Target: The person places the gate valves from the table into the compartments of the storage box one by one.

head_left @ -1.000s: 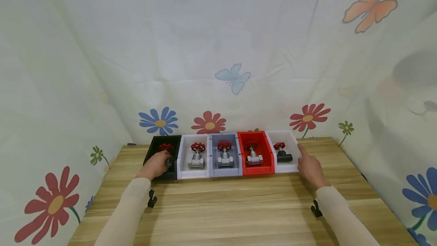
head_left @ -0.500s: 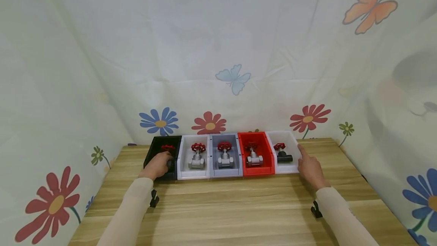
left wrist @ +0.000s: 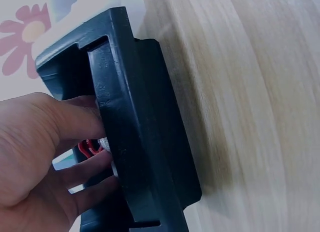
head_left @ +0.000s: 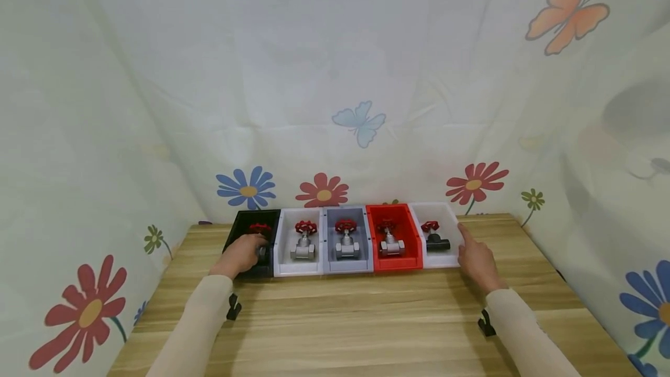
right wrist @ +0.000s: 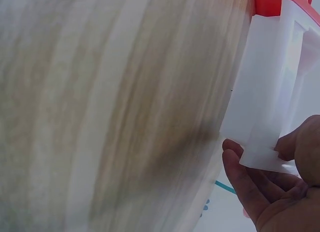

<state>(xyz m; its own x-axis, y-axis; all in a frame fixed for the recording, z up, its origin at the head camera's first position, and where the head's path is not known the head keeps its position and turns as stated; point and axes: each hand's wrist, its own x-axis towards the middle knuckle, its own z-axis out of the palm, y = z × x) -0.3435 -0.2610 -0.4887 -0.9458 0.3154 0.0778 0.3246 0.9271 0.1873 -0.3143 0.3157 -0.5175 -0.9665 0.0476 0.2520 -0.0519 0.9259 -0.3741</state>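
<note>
My left hand (head_left: 241, 256) reaches into the black bin (head_left: 231, 241) at the row's left end and grips a gate valve by its body. The valve's red handwheel (head_left: 260, 228) shows just beyond the fingers; most of the body is hidden behind them. In the left wrist view, thumb and fingers curl behind the bin's front wall (left wrist: 135, 127), with a bit of red wheel (left wrist: 89, 149) between them. At the right end, my right hand (head_left: 478, 262) pinches the side of a white bin (right wrist: 257, 91), thumb inside and fingers outside. A valve with a dark body (head_left: 437, 242) lies in that bin.
Between the end bins stand another white bin (head_left: 297, 267), a grey bin (head_left: 348, 265) and a red bin (head_left: 398, 263), each holding a silver valve with a red wheel. The wooden table (head_left: 345, 324) stretches in front; a flowered curtain (head_left: 282, 103) hangs behind.
The left hand has shifted slightly within the black bin, reaching a little deeper round the valve. The right hand stays on the white bin. The whole view has drifted slightly.
</note>
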